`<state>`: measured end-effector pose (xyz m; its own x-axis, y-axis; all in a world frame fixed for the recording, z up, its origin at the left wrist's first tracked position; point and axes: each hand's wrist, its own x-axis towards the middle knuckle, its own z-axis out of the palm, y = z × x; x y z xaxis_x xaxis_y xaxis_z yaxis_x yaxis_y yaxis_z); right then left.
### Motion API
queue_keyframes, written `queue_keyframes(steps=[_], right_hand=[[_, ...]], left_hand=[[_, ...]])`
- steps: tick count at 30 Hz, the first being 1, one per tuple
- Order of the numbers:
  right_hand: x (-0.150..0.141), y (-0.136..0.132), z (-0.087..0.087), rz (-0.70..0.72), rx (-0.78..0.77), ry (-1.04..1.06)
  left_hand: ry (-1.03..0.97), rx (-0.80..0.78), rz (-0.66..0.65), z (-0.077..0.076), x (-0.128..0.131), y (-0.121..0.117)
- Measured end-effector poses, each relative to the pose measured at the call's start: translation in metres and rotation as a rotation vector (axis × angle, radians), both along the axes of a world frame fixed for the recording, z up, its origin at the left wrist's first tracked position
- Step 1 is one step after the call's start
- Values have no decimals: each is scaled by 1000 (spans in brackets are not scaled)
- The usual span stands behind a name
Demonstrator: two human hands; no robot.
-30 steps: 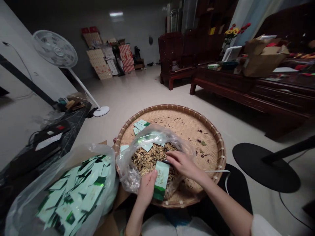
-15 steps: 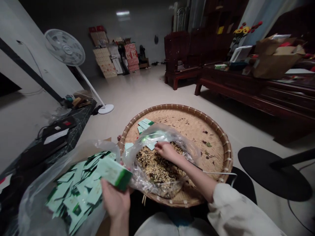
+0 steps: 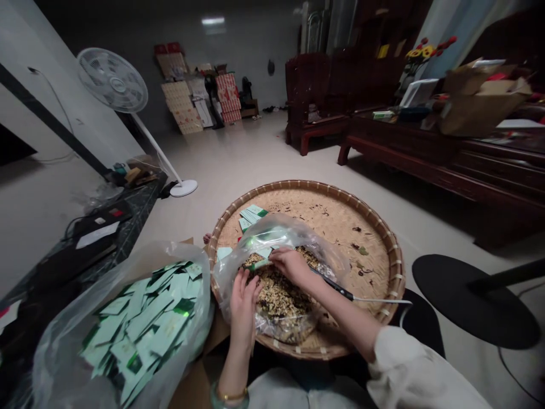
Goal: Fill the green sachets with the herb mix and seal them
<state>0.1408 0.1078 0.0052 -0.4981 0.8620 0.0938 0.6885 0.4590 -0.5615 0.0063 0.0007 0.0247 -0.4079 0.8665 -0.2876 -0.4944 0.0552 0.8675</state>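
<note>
The person's right hand [image 3: 292, 267] is curled closed, fingers pressing down on a crumpled clear plastic bag [image 3: 327, 255], with a slim black corded tool [image 3: 336, 287] tucked into the palm. The tool's long axis runs almost level, its black handle leading from the hand toward the lower right along the forearm, where a thin white cord [image 3: 383, 300] continues rightward. The left hand [image 3: 243, 301] is open, with fingers spread upward, and stands against the near side of the bag, beside a heap of pale grain mixed with dark flakes [image 3: 281, 301] inside it. A gold bracelet [image 3: 232, 394] circles the left wrist. The bag lies on a large round woven bamboo tray [image 3: 298, 184], and a small stack of pale green paper packets [image 3: 251, 216] rests on the tray just beyond it. To the left, a big clear plastic sack [image 3: 145, 324] holds many pale green packets with dark green ends, beside a dark marble counter [image 3: 145, 207]. A white standing fan [image 3: 113, 79] stands past the counter, and a dark carved wooden bench [image 3: 400, 139] carrying a brown cardboard box [image 3: 481, 108] lines the right side.
</note>
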Motion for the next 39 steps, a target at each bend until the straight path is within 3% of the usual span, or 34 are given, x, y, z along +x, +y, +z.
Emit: queue_keyframes(steps=[3,5,8,11,14,19,22,30,34,39], right_hand=[[25,-26,-4,60,200,338],[38,-42,-7,66,273,541],[48,-59,-5,-11,197,679],[50,-68,4,-145,34,776],[47,-73,12,-203,35,728],[38,-82,9,-178,334,538],[35,-85,5,-164,428,522],[41,-85,16,-278,427,527],[42,-88,16,-164,260,611],[38,-87,15,-182,-289,809]], left_hand=[[-5,-59,13,-7,4,6],[34,-87,-70,-8,7,7],[126,-87,-267,-8,11,3],[269,-87,-265,-7,14,-1],[371,-70,-192,-8,16,-4],[345,-56,-118,-13,22,-9],[269,-59,-105,-15,26,-12],[343,-41,-59,-17,22,-15],[152,-38,67,-17,22,-13],[25,-9,-44,-15,29,-14]])
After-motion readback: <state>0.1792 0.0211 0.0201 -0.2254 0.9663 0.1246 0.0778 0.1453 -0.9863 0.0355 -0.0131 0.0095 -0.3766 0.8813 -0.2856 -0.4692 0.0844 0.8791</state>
